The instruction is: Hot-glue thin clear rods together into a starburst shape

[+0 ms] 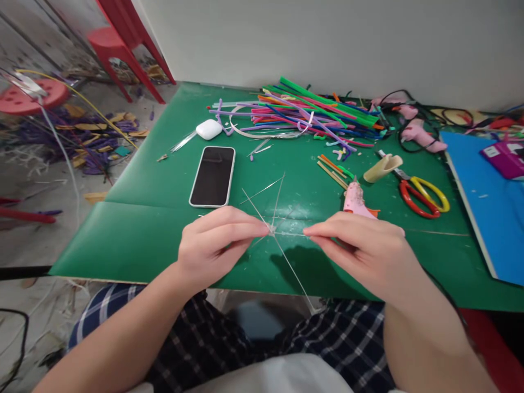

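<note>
Both hands work just below and to the right of the phone (212,176), which lies face up on the green mat (135,240). They hold a star of thin, pale wires (272,230) that cross at one small joint above the mat's near edge.

The left hand (213,240) has thumb and forefinger pressed together right beside the joint. The right hand (360,245), farther right of the phone, pinches one wire between its fingertips. Each pinch is closed down to the thickness of a wire.

To do this well, I judge that the left pinch should sit tight against the crossing so the spokes cannot turn. The right hand should pull lightly and straight along its wire. Wires this fine would probably kink under a sideways tug, and the long loose ends could snag on a sleeve or the mat.

The only true container is the white earbud case (208,129), just above the phone. Its lid is shut, so its contents cannot be seen.

Far to the right of the phone lie a pink glue gun (355,199), a beige curled piece (382,168) that seems hollow, and scissors (423,194). Up and to the right of the phone is a loose heap of coloured sticks (311,112), in no holder.
</note>
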Demonstrator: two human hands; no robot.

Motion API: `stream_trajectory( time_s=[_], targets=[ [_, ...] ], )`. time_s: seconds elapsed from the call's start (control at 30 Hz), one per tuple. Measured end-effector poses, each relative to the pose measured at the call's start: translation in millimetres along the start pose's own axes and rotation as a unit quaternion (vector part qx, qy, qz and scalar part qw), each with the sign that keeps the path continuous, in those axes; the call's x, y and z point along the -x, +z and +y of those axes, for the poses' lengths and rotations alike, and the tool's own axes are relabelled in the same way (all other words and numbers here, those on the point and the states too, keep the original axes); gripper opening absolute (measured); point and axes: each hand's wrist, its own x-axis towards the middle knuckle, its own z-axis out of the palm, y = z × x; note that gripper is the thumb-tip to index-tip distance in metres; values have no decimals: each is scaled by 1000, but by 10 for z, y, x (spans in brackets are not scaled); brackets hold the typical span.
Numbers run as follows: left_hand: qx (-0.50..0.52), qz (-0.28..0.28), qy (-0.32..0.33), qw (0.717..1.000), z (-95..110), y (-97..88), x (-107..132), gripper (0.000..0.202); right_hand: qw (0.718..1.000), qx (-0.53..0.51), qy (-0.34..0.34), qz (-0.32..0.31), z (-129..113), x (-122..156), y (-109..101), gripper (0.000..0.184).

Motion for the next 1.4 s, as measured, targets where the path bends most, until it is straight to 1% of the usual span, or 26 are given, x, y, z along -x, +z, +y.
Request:
stream_trajectory(
  time_s=[0.37, 0.57, 0.8, 1.07, 1.4],
  targets=[
    [2, -3, 0, 1000, 16, 5, -7, 39, 1000, 20, 3, 7, 5, -14, 23, 12],
    [4, 10, -8, 1000, 4, 11, 4, 40, 1000, 19, -5, 10, 5, -10, 28, 12],
    [10, -5, -3, 1000, 11, -4, -4, 39, 1000, 12, -7, 16, -1, -11, 28, 12],
    [6, -2, -6, 1000, 13, -1, -10, 38, 999, 38, -11, 16, -2, -7, 30, 13],
    [0, -6, -8, 1000, 16, -4, -13, 35, 999, 46, -11, 15, -22, -4, 26, 13]
  ],
)
